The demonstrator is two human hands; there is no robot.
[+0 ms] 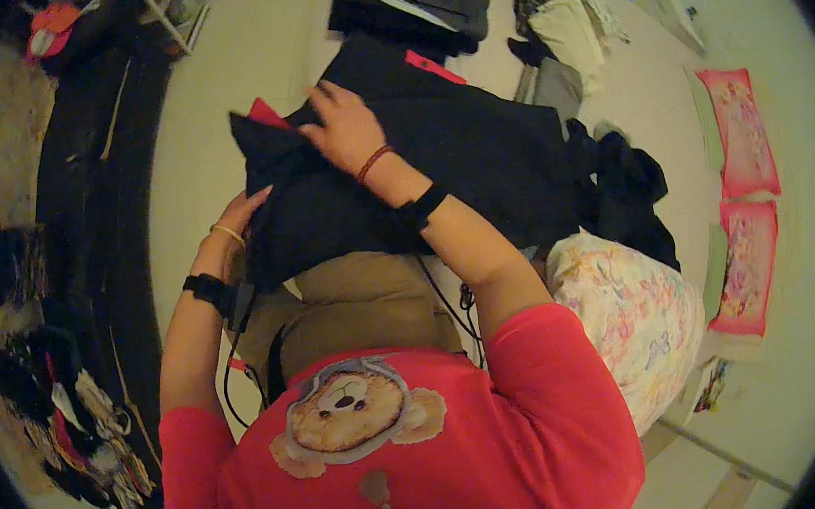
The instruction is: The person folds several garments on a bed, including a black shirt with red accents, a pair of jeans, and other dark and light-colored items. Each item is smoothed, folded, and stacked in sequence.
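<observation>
The black garment (pixel 476 155) lies spread before me, my right grip (pixel 349 134) loosely open on it. Whether my left grip (pixel 239 218) pinches its edge, I can't tell. Light, flat strokes should smooth it best.

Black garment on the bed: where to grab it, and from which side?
Probably the pointed upper-left corner of the black garment, pinched from the left. That tip juts out beside a red patch, giving a narrow edge to pinch, whereas the broad middle is spread out and offers no obvious edge.
</observation>
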